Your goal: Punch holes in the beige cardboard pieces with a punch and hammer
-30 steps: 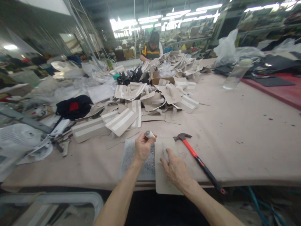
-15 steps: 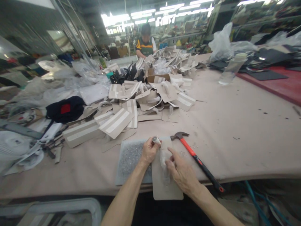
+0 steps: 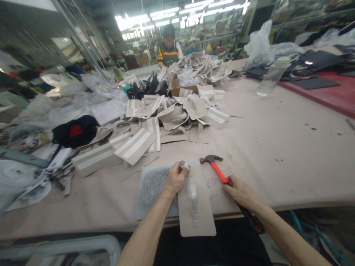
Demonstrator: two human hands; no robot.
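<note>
My left hand [image 3: 175,179] is closed on a short cylindrical punch [image 3: 183,165], pale-sided with a round metal end facing up. The punch stands near the top of a beige bag panel [image 3: 203,212]; its lower tip is hidden by my fingers. A plastic-wrapped strap handle [image 3: 193,195] runs lengthwise down the panel. The panel lies partly over a speckled grey slab [image 3: 154,190], and its lower end juts past the table edge. To the right, my right hand [image 3: 240,190] wraps round the handle of a red-and-black claw hammer [image 3: 219,170], whose head rests on the table.
A heap of beige panels with handles [image 3: 177,114] covers the table's middle. Plastic bags [image 3: 107,103], a dark cloth item [image 3: 74,131] and a white fan [image 3: 16,175] are at left. A clear bottle [image 3: 273,77] stands back right. Across the heap is a co-worker [image 3: 168,51].
My right hand has left the strap handle on the panel, moved right and closed on the hammer's handle. My left hand stays with the punch at the panel's top.
</note>
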